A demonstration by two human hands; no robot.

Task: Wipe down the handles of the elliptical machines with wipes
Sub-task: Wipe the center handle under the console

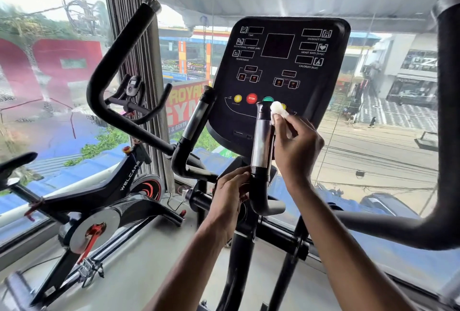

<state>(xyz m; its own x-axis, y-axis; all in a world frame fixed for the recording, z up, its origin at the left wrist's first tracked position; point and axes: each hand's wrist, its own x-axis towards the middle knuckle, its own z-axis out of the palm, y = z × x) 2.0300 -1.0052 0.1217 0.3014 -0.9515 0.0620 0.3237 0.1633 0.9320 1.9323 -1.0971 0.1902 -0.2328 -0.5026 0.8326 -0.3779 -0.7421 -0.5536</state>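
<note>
Curled about the black bend under the chrome sleeve, the left hand steadies the near handle, while the right hand pinches a bunched white wipe against that handle's top end, in front of the console. By my judgement the wiping is midway on this one handle. Its twin and the long left arm and right arm may remain, though none shows whether it is already clean.

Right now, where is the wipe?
Head view, centre: the right hand pinches the wipe at the top of the upright sensor handle, near the green console button.
</note>
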